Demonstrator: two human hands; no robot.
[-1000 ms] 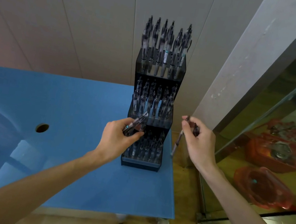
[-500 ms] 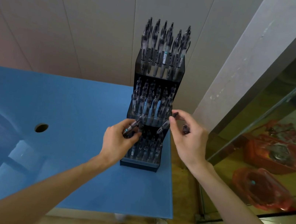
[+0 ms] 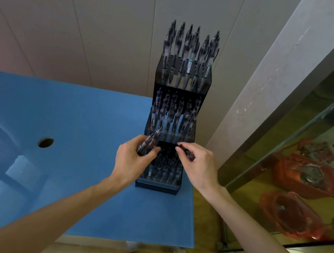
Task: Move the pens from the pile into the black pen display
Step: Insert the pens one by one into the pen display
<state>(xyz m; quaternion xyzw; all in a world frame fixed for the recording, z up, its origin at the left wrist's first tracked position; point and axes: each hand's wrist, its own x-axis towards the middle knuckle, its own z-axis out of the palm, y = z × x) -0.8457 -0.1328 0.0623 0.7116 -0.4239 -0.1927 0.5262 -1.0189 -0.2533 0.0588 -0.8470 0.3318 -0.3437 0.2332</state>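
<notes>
While my left hand (image 3: 132, 160) grips a small bundle of pens (image 3: 149, 142) slanting up past my knuckles, my right hand (image 3: 197, 166) pinches one dark pen (image 3: 187, 154) between curled fingertips, right over the lowest tier of the black pen display (image 3: 157, 187) on the blue table (image 3: 74, 122).

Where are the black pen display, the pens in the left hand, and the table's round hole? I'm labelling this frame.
black pen display (image 3: 157, 186): head view, base front.
pens (image 3: 150, 140): head view, barrels.
left hand (image 3: 131, 161): head view, back.
round hole (image 3: 45, 142): head view, centre.
</notes>
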